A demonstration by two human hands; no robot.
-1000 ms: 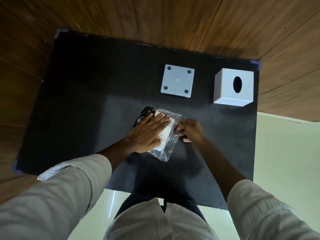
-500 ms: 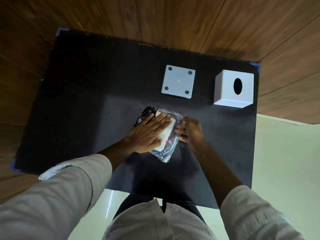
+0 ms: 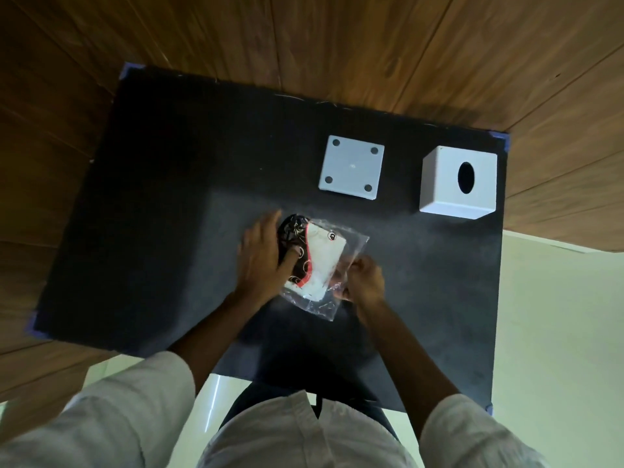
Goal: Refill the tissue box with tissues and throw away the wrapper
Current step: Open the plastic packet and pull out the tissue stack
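Note:
A pack of white tissues point(image 3: 322, 261) in a clear wrapper with black and red print lies on the black mat point(image 3: 169, 214) near the middle. My left hand point(image 3: 265, 258) grips the pack's left, black-printed end, thumb over it. My right hand point(image 3: 364, 280) pinches the clear wrapper at the pack's right edge. The white tissue box cover point(image 3: 459, 182), with an oval slot on top, stands at the back right. Its flat white base plate point(image 3: 351, 167), with a dark dot at each corner, lies to the left of the cover.
The black mat covers a table set against a wooden panelled wall point(image 3: 337, 45). Pale floor point(image 3: 557, 332) shows to the right of the mat and below it. Blue tape marks the mat's corners.
My left hand has slid off the top of the pack to its left end, uncovering the white tissues. My right hand has shifted down along the wrapper's right edge and closed on it.

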